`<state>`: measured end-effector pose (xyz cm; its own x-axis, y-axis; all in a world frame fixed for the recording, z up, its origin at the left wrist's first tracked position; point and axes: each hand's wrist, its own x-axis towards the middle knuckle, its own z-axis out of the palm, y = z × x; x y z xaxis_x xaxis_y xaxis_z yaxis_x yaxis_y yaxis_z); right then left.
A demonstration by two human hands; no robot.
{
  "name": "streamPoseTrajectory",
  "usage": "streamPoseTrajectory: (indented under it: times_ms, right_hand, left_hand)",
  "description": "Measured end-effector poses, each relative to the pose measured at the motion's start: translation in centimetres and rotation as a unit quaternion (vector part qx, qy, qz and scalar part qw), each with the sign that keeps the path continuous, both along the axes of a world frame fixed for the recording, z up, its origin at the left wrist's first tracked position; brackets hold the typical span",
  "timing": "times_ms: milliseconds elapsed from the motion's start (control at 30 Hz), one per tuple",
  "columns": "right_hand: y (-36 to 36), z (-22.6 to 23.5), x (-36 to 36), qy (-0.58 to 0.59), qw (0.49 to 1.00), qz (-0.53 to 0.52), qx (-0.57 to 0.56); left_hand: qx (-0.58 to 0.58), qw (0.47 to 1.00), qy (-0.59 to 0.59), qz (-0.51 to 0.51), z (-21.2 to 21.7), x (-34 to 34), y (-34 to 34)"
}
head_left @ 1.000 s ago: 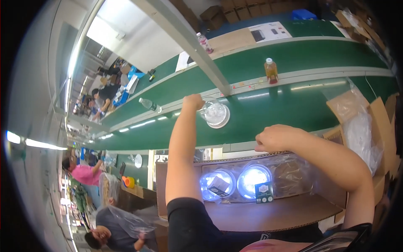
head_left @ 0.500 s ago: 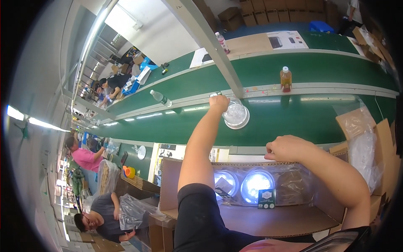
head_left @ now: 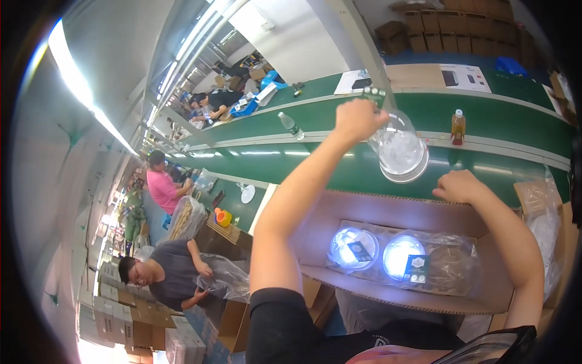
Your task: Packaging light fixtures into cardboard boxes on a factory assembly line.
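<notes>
My left hand [head_left: 359, 121] is raised over the green bench, its fingers closed at the top of a clear plastic bag. A green card [head_left: 374, 95] shows just beyond these fingers. From that hand hangs a clear, round, white-rimmed lamp [head_left: 403, 159], tilted in the bag. My right hand [head_left: 459, 186] is curled shut by the far rim of an open cardboard box [head_left: 406, 209]; nothing shows in its fingers. Two round lamps glow white inside the box, a left lamp [head_left: 354, 249] and a right lamp [head_left: 400, 255]. Each carries a dark green card, and clear film surrounds them.
A water bottle [head_left: 291, 126] and an amber drink bottle [head_left: 458, 127] stand along the bench divider. Film-covered cardboard [head_left: 536, 209] lies at the right. A co-worker in grey [head_left: 173, 273] handles plastic film at the left. An orange tape dispenser [head_left: 222, 217] sits beyond.
My left hand has lifted the bagged lamp off the bench, and it now hangs closer to the box. My right hand stays curled by the box's far rim. The whole view has shifted.
</notes>
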<state>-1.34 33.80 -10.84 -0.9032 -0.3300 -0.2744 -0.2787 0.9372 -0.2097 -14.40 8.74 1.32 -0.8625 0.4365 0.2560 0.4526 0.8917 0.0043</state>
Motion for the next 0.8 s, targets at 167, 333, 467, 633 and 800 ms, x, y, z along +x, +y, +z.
streamPoseTrajectory:
  times_ms: [167, 333, 467, 633, 800]
  right_hand:
    - [0.9, 0.0, -0.3, 0.118, 0.993, -0.016, -0.021]
    - [-1.1, 6.7, 0.3, 0.04, 0.939, 0.004, -0.342]
    - [-3.8, 10.4, 8.0, -0.177, 0.764, -0.043, -0.619]
    - [-7.7, 8.8, 17.6, -0.302, 0.595, -0.112, -0.737]
    - [-10.2, 7.4, 24.5, -0.286, 0.461, -0.17, -0.823]
  left_hand:
    - [0.085, 0.989, 0.123, -0.011, 10.6, 6.7, -3.2]
    - [0.055, 0.968, 0.245, -0.01, 17.9, 15.7, -5.6]
    - [0.072, 0.974, 0.215, -0.025, 19.2, 20.3, -6.7]
    - [0.107, 0.978, 0.144, -0.104, 18.4, 26.5, -7.0]
    - [0.129, 0.968, 0.099, -0.192, 17.2, 30.2, -6.9]
